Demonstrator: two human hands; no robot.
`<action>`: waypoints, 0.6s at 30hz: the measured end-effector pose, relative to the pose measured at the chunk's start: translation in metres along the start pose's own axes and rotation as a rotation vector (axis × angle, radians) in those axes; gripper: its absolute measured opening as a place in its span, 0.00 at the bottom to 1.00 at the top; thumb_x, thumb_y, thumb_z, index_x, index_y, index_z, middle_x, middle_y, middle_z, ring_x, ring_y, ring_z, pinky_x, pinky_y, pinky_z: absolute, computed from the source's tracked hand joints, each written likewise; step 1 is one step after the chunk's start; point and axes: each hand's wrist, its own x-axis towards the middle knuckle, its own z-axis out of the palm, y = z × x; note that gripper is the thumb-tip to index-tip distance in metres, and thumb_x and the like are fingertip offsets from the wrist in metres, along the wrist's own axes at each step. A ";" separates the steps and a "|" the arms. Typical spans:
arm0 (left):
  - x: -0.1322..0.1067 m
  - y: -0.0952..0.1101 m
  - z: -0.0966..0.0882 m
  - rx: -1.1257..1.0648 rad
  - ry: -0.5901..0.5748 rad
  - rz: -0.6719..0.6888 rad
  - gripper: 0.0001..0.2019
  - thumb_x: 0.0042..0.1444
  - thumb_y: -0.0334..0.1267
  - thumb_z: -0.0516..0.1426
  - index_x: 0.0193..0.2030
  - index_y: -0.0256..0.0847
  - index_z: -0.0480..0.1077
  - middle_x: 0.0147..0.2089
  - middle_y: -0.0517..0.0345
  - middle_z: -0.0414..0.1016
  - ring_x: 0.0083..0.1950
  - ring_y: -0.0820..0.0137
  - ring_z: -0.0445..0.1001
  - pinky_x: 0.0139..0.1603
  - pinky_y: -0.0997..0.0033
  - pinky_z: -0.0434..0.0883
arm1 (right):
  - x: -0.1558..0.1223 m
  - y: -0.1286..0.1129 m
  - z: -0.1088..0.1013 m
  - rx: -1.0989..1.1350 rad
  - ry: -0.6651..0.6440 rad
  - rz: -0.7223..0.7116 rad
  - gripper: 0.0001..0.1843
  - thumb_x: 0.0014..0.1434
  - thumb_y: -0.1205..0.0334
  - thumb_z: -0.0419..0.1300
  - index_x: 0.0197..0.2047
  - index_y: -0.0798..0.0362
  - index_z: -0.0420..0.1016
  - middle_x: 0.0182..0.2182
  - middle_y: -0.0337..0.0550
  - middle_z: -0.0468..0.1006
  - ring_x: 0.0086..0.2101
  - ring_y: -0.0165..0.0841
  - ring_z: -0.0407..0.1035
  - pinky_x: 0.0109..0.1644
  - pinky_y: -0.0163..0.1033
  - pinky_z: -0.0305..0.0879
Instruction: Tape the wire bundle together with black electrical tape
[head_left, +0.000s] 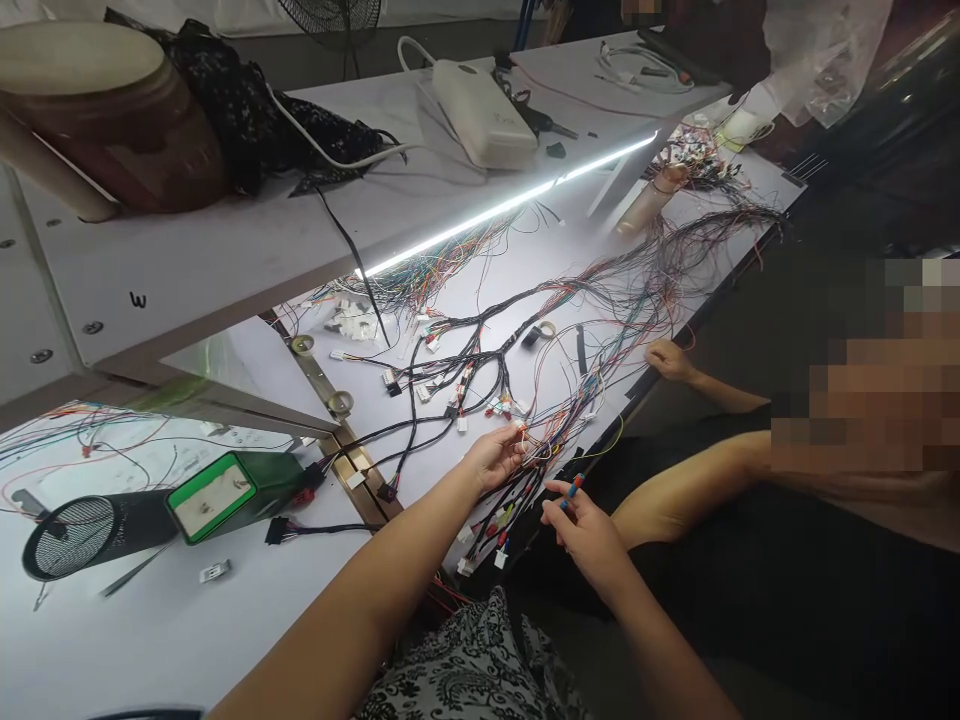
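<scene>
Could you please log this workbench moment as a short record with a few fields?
Left hand: pinching thin coloured wires of the wire harness.
Right hand: grip shut on a small blue-and-red piece.
Co-worker's hand: resting at the table edge.
Nearby: green box, black mesh cylinder.
Lighting: light strip under the shelf.
</scene>
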 end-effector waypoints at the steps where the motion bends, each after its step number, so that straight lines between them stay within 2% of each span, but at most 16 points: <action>1: 0.000 0.000 0.000 0.003 -0.004 0.004 0.04 0.59 0.31 0.56 0.39 0.33 0.70 0.31 0.56 0.71 0.25 0.77 0.70 0.22 0.81 0.65 | 0.005 0.000 0.000 -0.072 0.019 -0.011 0.26 0.58 0.45 0.55 0.54 0.51 0.66 0.29 0.38 0.74 0.25 0.32 0.66 0.30 0.37 0.62; 5: 0.000 -0.001 -0.002 0.028 -0.016 0.020 0.04 0.59 0.32 0.57 0.39 0.33 0.70 0.32 0.55 0.72 0.26 0.76 0.71 0.25 0.79 0.66 | 0.027 -0.009 0.004 -0.319 0.073 -0.108 0.24 0.58 0.51 0.54 0.56 0.49 0.65 0.31 0.38 0.75 0.34 0.36 0.71 0.40 0.39 0.63; 7: 0.001 -0.002 -0.003 0.043 -0.027 0.028 0.05 0.59 0.33 0.57 0.40 0.34 0.70 0.32 0.55 0.73 0.28 0.74 0.73 0.27 0.78 0.67 | 0.037 -0.017 0.008 -0.460 0.067 -0.138 0.23 0.59 0.53 0.54 0.56 0.49 0.65 0.32 0.40 0.76 0.34 0.36 0.71 0.39 0.38 0.62; 9: 0.001 -0.002 -0.005 0.057 -0.040 0.031 0.06 0.60 0.34 0.56 0.41 0.33 0.70 0.32 0.54 0.73 0.30 0.72 0.74 0.28 0.76 0.68 | 0.045 -0.023 0.010 -0.571 0.069 -0.145 0.19 0.59 0.53 0.54 0.52 0.50 0.68 0.31 0.42 0.76 0.33 0.37 0.71 0.35 0.37 0.59; 12: 0.001 -0.002 -0.008 0.066 -0.045 0.024 0.07 0.60 0.34 0.56 0.41 0.33 0.71 0.32 0.53 0.73 0.31 0.71 0.74 0.28 0.75 0.67 | 0.058 -0.026 0.004 -0.616 0.107 -0.135 0.13 0.61 0.53 0.52 0.42 0.51 0.72 0.30 0.44 0.77 0.33 0.37 0.71 0.34 0.36 0.58; 15: -0.002 -0.001 -0.008 0.057 -0.059 0.000 0.08 0.59 0.34 0.57 0.43 0.33 0.72 0.33 0.53 0.73 0.32 0.72 0.74 0.25 0.77 0.64 | 0.072 -0.026 -0.008 -0.608 0.176 -0.107 0.15 0.64 0.54 0.47 0.40 0.52 0.72 0.29 0.45 0.77 0.33 0.37 0.71 0.36 0.37 0.58; 18: -0.007 0.000 -0.005 0.039 -0.107 -0.054 0.10 0.58 0.34 0.58 0.45 0.34 0.72 0.36 0.52 0.74 0.33 0.73 0.74 0.26 0.77 0.64 | 0.087 -0.025 -0.017 -0.620 0.233 -0.083 0.15 0.64 0.55 0.48 0.38 0.53 0.72 0.28 0.45 0.77 0.34 0.38 0.71 0.36 0.37 0.58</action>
